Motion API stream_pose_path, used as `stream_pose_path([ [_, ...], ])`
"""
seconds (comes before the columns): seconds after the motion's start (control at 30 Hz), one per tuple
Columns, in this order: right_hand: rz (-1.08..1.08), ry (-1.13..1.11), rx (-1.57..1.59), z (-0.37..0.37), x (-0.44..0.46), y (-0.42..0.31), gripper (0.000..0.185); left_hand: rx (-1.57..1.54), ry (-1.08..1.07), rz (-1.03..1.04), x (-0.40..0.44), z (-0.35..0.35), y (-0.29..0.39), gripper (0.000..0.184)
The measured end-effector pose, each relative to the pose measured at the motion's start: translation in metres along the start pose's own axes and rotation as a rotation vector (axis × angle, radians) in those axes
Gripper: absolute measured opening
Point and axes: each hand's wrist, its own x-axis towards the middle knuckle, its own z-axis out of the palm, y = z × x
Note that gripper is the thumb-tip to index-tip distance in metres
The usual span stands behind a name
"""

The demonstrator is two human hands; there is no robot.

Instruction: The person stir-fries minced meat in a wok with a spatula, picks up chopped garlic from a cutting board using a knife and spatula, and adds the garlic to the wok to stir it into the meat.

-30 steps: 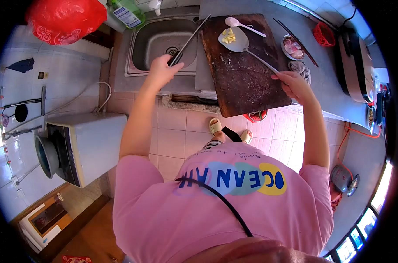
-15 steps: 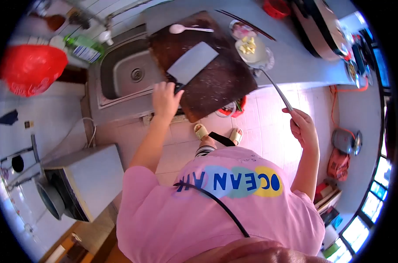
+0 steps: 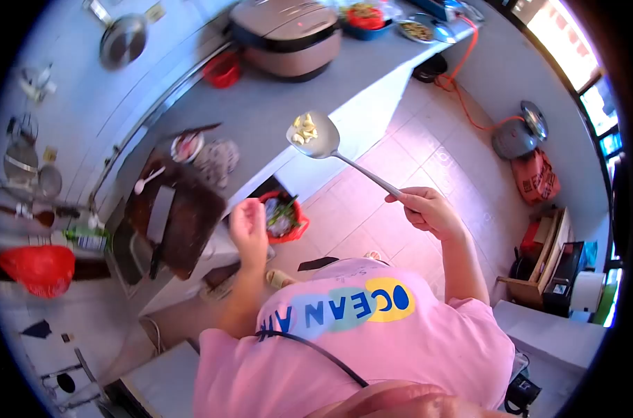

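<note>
In my right hand (image 3: 431, 212) is the handle of a metal spatula (image 3: 323, 143), held out over the floor. Pale yellow chopped pieces (image 3: 305, 129) lie on its blade. My left hand (image 3: 249, 224), slightly blurred, has its fingers curled together with nothing visible in them; it is between the cutting board and a red basket (image 3: 299, 224). A cleaver (image 3: 160, 216) lies flat on the dark cutting board (image 3: 195, 221), its black handle toward the near edge. A white spoon (image 3: 148, 181) is on the board too.
Along the counter (image 3: 261, 108) are a bowl of meat (image 3: 187, 148), a crumpled cloth (image 3: 217, 161), a small red basket (image 3: 222, 70) and a rice cooker (image 3: 286, 38). Plates of food stand farther right. A gas cylinder (image 3: 515, 139) with an orange hose is by the right wall.
The view has turned right. My left hand has laid down the cleaver and come away from it. My right hand has carried the loaded spatula off the board and past the counter edge.
</note>
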Motion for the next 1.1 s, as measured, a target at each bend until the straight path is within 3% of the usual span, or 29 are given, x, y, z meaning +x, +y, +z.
stream_pose_path([
  [0.17, -0.010, 0.186, 0.016, -0.139, -0.042, -0.002, 0.028, -0.540, -0.239, -0.484, -0.007, 0.174, 0.051, 0.011],
  [0.33, -0.066, 0.426, 0.059, -0.256, -0.065, -0.020, 0.026, -0.561, -0.583, -0.592, 0.006, 0.293, 0.070, 0.015],
  [0.47, -0.161, 0.501, 0.102, -0.341, -0.053, -0.046, 0.026, -0.563, -0.734, -0.719, 0.030, 0.380, 0.069, 0.016],
  [0.8, -0.256, 0.559, 0.043, -0.530, 0.075, -0.230, 0.028, -0.773, -0.719, -0.811, 0.192, 0.598, 0.041, 0.013],
  [0.93, -0.277, 0.492, 0.095, -0.600, 0.145, -0.314, 0.028, -0.738, -0.682, -0.771, 0.246, 0.647, 0.058, 0.017],
  [1.1, -0.250, 0.369, 0.140, -0.696, 0.247, -0.402, 0.030, -0.734, -0.446, -0.796, 0.285, 0.676, 0.035, 0.016],
])
